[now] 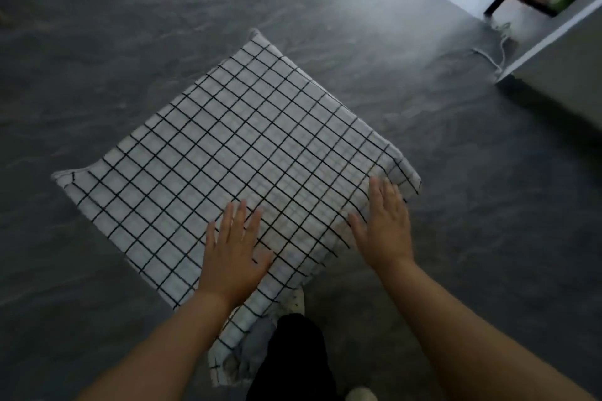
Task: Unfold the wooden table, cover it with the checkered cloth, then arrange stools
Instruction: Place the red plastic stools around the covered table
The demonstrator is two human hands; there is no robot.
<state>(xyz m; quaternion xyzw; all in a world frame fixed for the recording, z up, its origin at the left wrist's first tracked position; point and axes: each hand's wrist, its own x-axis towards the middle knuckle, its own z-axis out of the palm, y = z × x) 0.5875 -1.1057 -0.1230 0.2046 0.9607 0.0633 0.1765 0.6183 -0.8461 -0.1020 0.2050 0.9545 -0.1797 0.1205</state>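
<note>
White cloth ruled with thin black lines, the checkered cloth (247, 146) lies spread flat over the worktop, which is wholly hidden beneath it; the covered top sits cornerwise to the person, one corner pointing away up the dark grey floor (97, 42), one to each side, the nearest drooping in a bunch beside a black trouser leg (293, 358) and pale shoe (294, 301); no side looks clearly longer; the left hand (233, 254) and right hand (382, 225) press palm-down near the near-right edge, each grip wide, fingers straight, holding nothing; a white cabinet (553, 68) and a cord (488, 55) lie far right.
</note>
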